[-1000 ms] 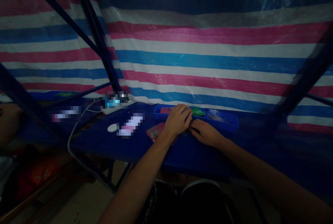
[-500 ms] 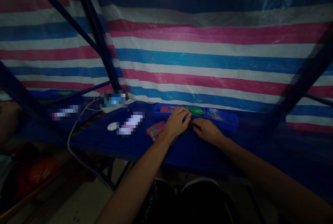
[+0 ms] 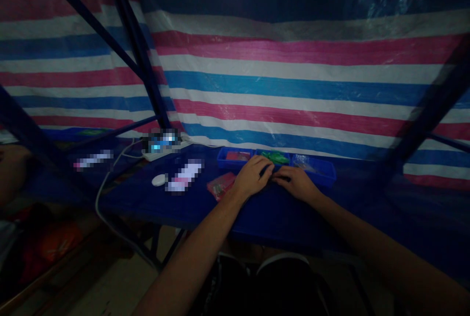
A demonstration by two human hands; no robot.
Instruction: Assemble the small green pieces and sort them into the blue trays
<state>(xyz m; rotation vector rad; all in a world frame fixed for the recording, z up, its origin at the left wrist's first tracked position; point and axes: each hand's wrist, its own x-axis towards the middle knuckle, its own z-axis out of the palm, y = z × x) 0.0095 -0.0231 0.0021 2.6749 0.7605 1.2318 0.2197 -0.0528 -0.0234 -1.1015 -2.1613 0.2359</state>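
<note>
My left hand (image 3: 254, 176) and my right hand (image 3: 295, 182) meet over the blue table, just in front of a long blue tray (image 3: 321, 178). Both have curled fingers, the tips pinched close together. Whatever lies between them is too small and dark to make out. Three compartments divide the tray: pink pieces (image 3: 238, 156) at the left, bright green pieces (image 3: 276, 157) in the middle, a clear plastic bag (image 3: 302, 161) at the right. Beside my left wrist lies a pinkish bag (image 3: 220, 186) with small greyish contents, partly covered by my forearm.
Left on the table are a white round disc (image 3: 159, 179), a blurred-out bright rectangle (image 3: 184, 175) and a white strip (image 3: 169, 150) with a cable. Blue metal poles (image 3: 147, 76) stand before a striped sheet (image 3: 293, 86). Another person's arm (image 3: 12, 169) shows at far left.
My left hand has shifted slightly right and down, uncovering more of the pink pieces. My right hand's fingers have straightened a little towards the left hand.
</note>
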